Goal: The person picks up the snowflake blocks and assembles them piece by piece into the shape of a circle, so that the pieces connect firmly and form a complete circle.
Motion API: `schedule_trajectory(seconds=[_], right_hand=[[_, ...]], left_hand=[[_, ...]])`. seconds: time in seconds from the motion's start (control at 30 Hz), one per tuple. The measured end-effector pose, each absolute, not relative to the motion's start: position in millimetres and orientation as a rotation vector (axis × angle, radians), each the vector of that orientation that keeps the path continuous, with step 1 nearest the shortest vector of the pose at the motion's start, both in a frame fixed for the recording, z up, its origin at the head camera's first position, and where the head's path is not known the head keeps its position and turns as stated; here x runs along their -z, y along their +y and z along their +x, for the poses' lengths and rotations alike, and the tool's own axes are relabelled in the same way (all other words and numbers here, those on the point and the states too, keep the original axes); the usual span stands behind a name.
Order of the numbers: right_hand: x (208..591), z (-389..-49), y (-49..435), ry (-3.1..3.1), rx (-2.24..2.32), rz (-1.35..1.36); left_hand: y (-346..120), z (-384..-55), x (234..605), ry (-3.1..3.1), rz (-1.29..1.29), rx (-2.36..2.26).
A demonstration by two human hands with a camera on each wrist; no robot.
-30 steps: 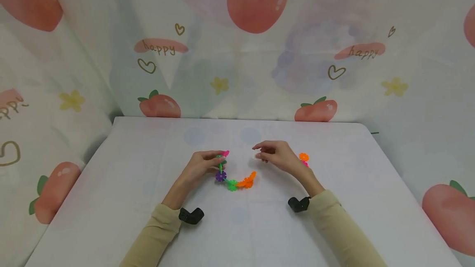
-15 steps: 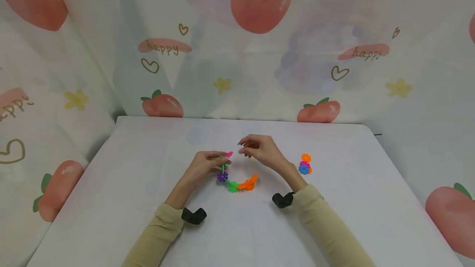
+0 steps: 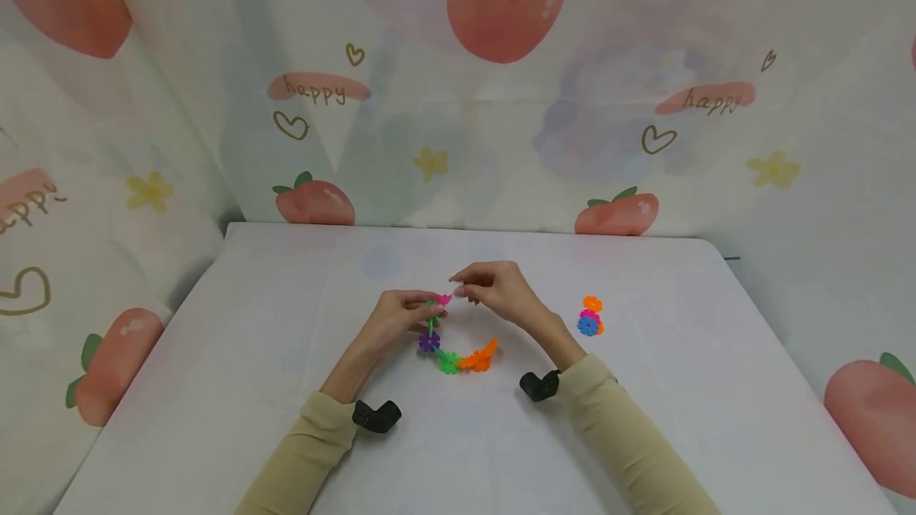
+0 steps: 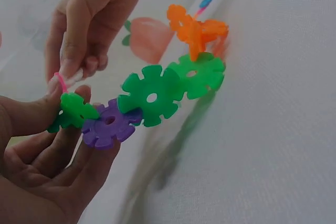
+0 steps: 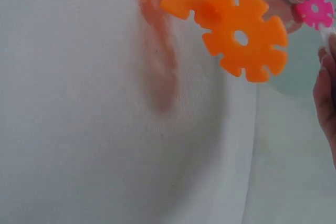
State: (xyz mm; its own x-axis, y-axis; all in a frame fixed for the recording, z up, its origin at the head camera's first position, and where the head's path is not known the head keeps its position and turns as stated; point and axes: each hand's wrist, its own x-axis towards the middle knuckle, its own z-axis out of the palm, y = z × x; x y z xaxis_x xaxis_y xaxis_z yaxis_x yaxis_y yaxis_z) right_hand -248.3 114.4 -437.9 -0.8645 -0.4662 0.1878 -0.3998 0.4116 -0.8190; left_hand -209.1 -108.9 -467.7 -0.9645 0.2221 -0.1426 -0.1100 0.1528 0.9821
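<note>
My left hand pinches the end of a curved chain of plastic snowflake discs. In the left wrist view a green disc lies at its fingertips, joined to a purple disc. Two more green discs and several orange discs follow, the chain arching away. A pink disc tops the held end. My right hand pinches a white snowflake disc, mostly hidden by its fingers, right at the pink disc's edge. In the right wrist view a large orange disc fills the upper middle.
A small group of loose snowflake discs, including a blue disc and an orange disc, lies on the white-covered table right of the hands. Patterned cloth hangs behind the table.
My right hand has moved left with the white disc, up to the pink disc at my left hand. The loose discs on the right have come into fuller view. The left hand stays nearly still.
</note>
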Motion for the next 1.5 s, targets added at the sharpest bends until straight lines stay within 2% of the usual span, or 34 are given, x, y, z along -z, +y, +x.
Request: schedule_trajectory(seconds=[0.53,0.73,1.2,1.5], right_hand=[[440,-249,110,2.498,1.589,-0.789],[437,-248,120,2.531,1.491,-0.78],[438,-233,187,2.689,1.35,-0.626],[448,-223,238,2.788,1.165,-0.529]], left_hand=[[-101,-206,466,2.222,0.054,-1.927],[-105,-207,465,2.116,0.167,-1.92],[-131,-213,460,2.149,0.188,-1.755],[-133,-212,463,2.119,0.201,-1.773]])
